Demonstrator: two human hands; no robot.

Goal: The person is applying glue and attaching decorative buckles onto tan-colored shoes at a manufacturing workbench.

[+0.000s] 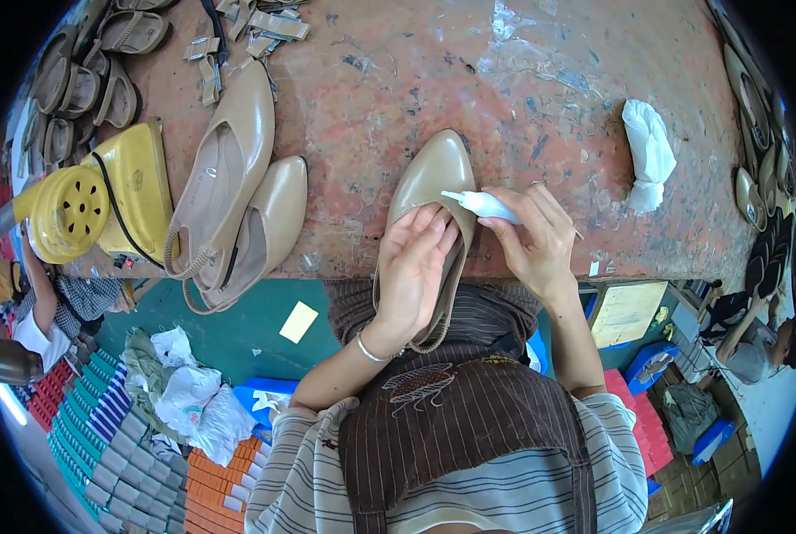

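Across the near edge of the counter (362,107), I'm seeing the left hand (414,267) holding a beige shoe (429,173), the right hand (540,245) pinching a white tube (496,207), likely dispensing, probably needing steady aim next.

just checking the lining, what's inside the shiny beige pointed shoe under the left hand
Inside the shiny beige pointed shoe, a strip of beige inner surface shows right of the left hand. The rest is hidden by that hand and the closed toe.
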